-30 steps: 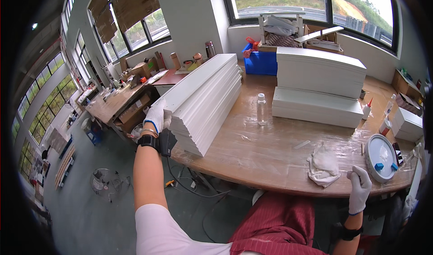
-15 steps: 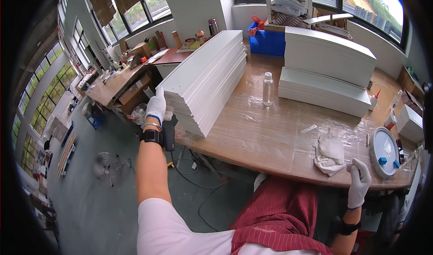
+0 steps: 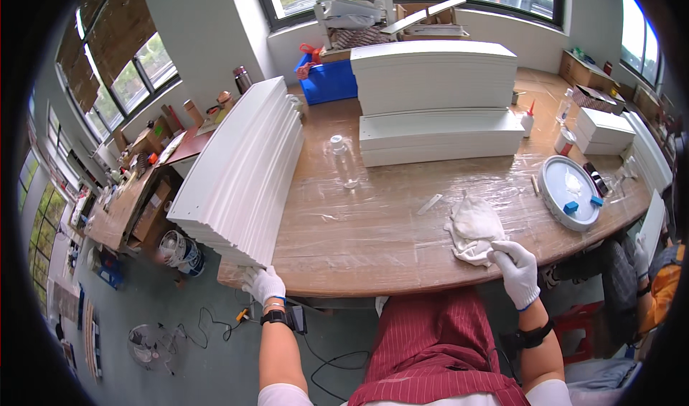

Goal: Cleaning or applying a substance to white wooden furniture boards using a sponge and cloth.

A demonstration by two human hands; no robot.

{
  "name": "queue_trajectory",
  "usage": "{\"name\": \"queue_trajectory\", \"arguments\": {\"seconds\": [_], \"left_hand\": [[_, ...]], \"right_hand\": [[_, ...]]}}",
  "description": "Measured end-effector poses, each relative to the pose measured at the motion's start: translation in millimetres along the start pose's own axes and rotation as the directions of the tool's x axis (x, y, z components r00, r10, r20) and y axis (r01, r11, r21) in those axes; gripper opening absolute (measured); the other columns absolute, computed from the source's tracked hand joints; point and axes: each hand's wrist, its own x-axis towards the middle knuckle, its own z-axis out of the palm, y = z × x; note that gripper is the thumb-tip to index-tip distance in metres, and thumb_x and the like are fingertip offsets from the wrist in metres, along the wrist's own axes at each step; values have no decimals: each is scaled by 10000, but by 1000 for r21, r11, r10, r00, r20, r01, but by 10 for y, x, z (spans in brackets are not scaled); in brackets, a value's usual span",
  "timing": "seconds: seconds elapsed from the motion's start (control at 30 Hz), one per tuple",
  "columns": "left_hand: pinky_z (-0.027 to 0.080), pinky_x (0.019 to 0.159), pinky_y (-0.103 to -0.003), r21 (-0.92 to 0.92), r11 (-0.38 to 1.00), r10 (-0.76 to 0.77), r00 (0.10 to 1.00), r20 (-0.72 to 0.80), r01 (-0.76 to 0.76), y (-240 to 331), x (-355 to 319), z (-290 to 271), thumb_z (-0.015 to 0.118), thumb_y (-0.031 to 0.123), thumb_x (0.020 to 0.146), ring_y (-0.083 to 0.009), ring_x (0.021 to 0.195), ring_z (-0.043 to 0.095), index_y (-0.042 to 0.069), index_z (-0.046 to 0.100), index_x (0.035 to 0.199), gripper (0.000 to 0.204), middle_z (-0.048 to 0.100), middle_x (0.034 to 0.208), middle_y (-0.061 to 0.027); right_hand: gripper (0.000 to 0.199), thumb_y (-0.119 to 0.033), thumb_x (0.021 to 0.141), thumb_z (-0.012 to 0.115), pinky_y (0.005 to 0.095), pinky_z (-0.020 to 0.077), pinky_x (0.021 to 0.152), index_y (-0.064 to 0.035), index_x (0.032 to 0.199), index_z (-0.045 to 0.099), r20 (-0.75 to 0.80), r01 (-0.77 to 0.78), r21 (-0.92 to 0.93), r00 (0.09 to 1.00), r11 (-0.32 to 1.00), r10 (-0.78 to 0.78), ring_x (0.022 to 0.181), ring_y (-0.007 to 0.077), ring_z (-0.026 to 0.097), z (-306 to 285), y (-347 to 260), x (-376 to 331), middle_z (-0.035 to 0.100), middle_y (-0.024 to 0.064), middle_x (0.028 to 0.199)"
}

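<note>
My left hand (image 3: 263, 285), in a white glove, rests at the table's near edge under the front end of a long stack of white boards (image 3: 244, 169). Its fingers touch the bottom of the stack. My right hand (image 3: 517, 270), also gloved, lies on the front edge of the wooden table (image 3: 373, 241) and grips the corner of a crumpled white cloth (image 3: 472, 227).
A clear plastic bottle (image 3: 343, 162) stands mid-table. Two more stacks of white boards (image 3: 438, 105) sit behind it. A round grey tray (image 3: 570, 191) with small blue pieces lies at the right. Another person (image 3: 646, 284) sits at the far right. A blue crate (image 3: 326, 79) stands at the back.
My left hand slid from the side of the long stack down to its front lower corner. My right hand moved from the table edge onto the white cloth. The view swung right.
</note>
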Motion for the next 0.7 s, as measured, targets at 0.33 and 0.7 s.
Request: {"name": "queue_trajectory", "arguments": {"seconds": [0.33, 0.7], "left_hand": [[244, 1141, -554, -65, 994, -96, 986, -137, 87, -66, 142, 227, 403, 445, 1011, -386, 1415, 340, -11, 517, 1385, 601, 446, 1502, -208], [298, 1111, -536, -190, 981, -49, 998, -48, 39, -245, 396, 390, 500, 358, 975, -431, 1261, 471, -21, 601, 1262, 486, 554, 1363, -224]], "right_hand": [[171, -47, 900, 680, 280, 543, 806, 22, 1052, 718, 44, 106, -143, 994, 984, -100, 882, 159, 710, 165, 434, 213, 752, 129, 946], [177, -33, 897, 679, 271, 553, 752, 30, 1058, 719, -44, -49, -93, 998, 995, 45, 838, 149, 708, 51, 893, 314, 749, 133, 921]]}}
